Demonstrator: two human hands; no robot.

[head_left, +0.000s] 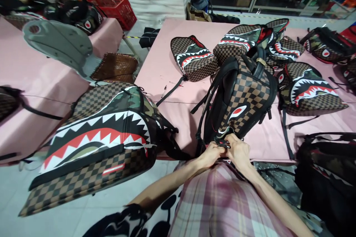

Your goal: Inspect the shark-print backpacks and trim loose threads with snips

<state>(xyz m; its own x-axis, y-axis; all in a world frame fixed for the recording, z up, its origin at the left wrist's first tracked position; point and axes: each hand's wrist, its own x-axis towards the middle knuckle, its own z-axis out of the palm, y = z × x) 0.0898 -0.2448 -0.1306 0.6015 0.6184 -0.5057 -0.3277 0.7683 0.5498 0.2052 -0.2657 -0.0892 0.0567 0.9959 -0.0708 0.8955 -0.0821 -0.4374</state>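
A brown checkered backpack with a shark-eye print and black straps stands on end at the near edge of the pink table. My left hand and my right hand meet at its lower end, just above my lap. Both pinch a small black part with red on it, a buckle or strap end, at the bag's bottom. What exactly the fingers hold is partly hidden.
A large shark-mouth backpack lies to my left. Several more shark backpacks lie across the table, with a dark one at my right. A red crate and a brown basket stand beyond.
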